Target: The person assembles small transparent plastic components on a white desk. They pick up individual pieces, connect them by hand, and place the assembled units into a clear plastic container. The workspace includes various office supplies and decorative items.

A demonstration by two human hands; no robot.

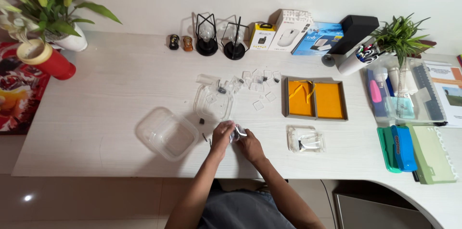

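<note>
Where both hands meet near the desk's front edge (144, 173), bare wood on either side, left hand (222, 134) and right hand (249, 143) pinching a small clear plastic bag (237, 133), crinkled, glinting.

Two toy cars (180, 42), two wire-cage lamps (220, 36), three boxes (291, 31) (upright at the wall), two potted plants (45, 5)

the small clear piece (237, 133) between the hands is too tiny to identify.

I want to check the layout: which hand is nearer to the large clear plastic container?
Left. The left hand is just right of the clear container; the right hand is farther right, beyond the left hand.
</note>
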